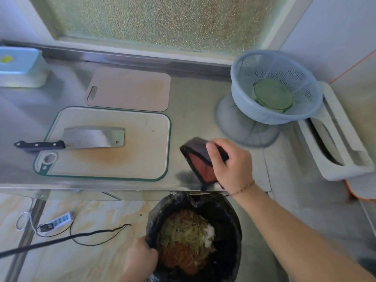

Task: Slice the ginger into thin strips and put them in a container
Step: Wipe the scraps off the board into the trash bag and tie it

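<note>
My right hand (230, 163) grips a black container with a red inside (200, 162), tilted on its side over the counter's front edge. Below it stands a bin lined with a black bag (225, 216), holding pale shredded strips and orange-brown scraps (185, 235). My left hand (140, 259) holds the bag's rim at the lower left. A cleaver (89, 138) with a black handle lies flat on the white cutting board with a green rim (142, 159). No whole ginger is visible.
A second beige cutting board (130, 88) lies behind the first. A blue colander holding a green glass lid (272, 94) sits at the right on a mesh cover. A white rack (335, 143) is far right, a blue-lidded box (20, 66) far left. Cables and a power strip (59, 220) lie on the floor.
</note>
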### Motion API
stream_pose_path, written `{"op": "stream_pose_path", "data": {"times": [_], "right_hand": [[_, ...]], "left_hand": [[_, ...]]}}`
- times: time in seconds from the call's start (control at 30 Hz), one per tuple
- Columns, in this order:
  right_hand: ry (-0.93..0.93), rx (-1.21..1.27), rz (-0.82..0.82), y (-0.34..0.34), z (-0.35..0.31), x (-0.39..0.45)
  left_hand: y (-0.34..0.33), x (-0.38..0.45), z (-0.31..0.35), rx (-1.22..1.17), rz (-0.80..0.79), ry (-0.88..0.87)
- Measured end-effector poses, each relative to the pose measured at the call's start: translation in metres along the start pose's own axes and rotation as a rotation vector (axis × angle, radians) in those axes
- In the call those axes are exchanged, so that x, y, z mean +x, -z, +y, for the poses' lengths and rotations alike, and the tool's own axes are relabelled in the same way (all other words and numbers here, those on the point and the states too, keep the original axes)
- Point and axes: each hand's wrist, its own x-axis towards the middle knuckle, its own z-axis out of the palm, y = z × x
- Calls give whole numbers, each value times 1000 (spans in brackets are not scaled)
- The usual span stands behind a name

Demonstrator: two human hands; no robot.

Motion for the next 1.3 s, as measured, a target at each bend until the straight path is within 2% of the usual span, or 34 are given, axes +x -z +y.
{"op": "stream_pose_path", "data": {"times": [0.03,0.07,0.13,0.17,0.2,0.3,0.4,0.57,0.63,0.67,0.77,0.83,0.93,1.03,1.1,1.2,1.23,1.3], "right_hand": [[-34,-73,-71,-8,7,19],[-79,-185,-232,-21,17,32],[-104,-523,-681,-51,40,40],[-85,-629,-836,-64,51,36],[-52,-675,-879,-74,59,28],[89,-656,-692,-77,70,6],[291,-522,-598,-62,74,-30],[431,-284,-679,-31,66,-95],[425,-184,-720,-19,54,-110],[366,-101,-686,-13,45,-118],[124,126,-423,6,24,-137],[29,143,-293,12,16,-146],[-96,104,-282,11,4,-157],[-223,267,-115,11,-17,-167],[-456,349,7,9,-26,-175],[-1045,627,222,3,-25,-186],[-1169,730,281,3,-25,-187],[-1236,838,346,6,-34,-186]], "left_hand": [[-1,-1,0,-4,-1,2],[-3,-1,0,-13,0,4],[-5,-1,-1,-35,6,10],[-6,0,-1,-47,13,7],[-7,0,-2,-55,21,1],[-7,1,0,-72,34,-11],[-6,1,2,-91,57,-20],[-6,8,1,-122,78,-22],[-6,10,2,-118,75,-16],[-6,10,2,-110,77,-14],[-7,11,5,-90,83,-27],[-7,11,7,-82,84,-31],[-8,10,10,-56,92,-60],[-4,10,8,-23,72,-78],[1,13,4,22,53,-98],[6,15,-1,95,21,-141],[7,15,-3,111,17,-163],[11,16,-8,159,4,-203]]}}
